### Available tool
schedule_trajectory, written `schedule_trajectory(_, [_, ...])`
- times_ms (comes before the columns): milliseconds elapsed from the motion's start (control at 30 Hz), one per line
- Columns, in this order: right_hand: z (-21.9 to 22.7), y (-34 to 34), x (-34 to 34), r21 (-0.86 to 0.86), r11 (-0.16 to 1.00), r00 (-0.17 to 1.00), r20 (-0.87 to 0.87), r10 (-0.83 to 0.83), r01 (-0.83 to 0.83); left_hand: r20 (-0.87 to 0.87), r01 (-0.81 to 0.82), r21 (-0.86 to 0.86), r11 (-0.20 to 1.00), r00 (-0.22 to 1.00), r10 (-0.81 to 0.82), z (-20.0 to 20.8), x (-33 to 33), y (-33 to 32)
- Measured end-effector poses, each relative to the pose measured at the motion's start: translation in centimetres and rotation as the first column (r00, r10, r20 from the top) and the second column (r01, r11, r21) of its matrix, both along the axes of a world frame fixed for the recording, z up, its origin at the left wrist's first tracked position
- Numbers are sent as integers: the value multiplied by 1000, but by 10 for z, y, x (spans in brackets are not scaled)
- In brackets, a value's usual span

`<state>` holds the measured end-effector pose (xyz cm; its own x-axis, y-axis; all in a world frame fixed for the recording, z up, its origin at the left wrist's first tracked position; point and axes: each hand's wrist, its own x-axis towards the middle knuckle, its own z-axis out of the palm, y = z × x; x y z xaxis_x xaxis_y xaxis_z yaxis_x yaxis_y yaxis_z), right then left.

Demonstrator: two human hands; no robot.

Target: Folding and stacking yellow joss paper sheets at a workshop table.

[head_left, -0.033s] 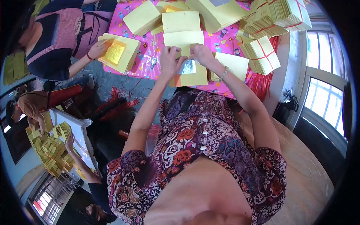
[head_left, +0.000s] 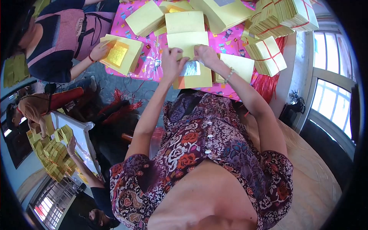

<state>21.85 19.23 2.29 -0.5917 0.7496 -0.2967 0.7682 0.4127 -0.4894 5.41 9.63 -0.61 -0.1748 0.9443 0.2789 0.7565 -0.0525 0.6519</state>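
Observation:
My left hand [head_left: 173, 61] and my right hand [head_left: 207, 56] are side by side over a stack of yellow paper [head_left: 201, 81] at the near edge of the table. Curled fingers and thumbs on both hands close on a yellow paper sheet [head_left: 188, 39] by its near part; the exact grip is partly hidden by the fingers. Just below my hands, a shiny silver foil square [head_left: 193, 69] shows on the stack, with an orange patch at its left. My right wrist wears a beaded bracelet [head_left: 229, 75]. Another pale yellow stack [head_left: 239, 67] lies beside my right forearm.
A pink patterned cloth [head_left: 153, 71] covers the table. Beyond stand more paper stacks [head_left: 145, 18] and bundles tied with red string [head_left: 270, 56]. At left, a co-worker's hand [head_left: 100, 51] touches a gold-foil stack [head_left: 124, 61]. Others handle yellow bundles [head_left: 53, 153] at a white table.
My left hand has shifted very slightly left, and a little more of the silver foil shows beside it. My right hand stays in place.

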Motion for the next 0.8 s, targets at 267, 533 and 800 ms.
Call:
schedule_trajectory(267, [4,-1,5,-20,999,998,-40,42,-43,558,214,-218,952,828,-58,-24,-51,-1])
schedule_trajectory(533, [-3,-8,14,-3,999,993,-109,53,-53,783,378,-108,919,602,-156,-47,-58,-2])
schedule_trajectory(800, [-16,-15,22,122,992,969,-236,73,-45,709,301,-128,945,694,-125,-48,-58,-1])
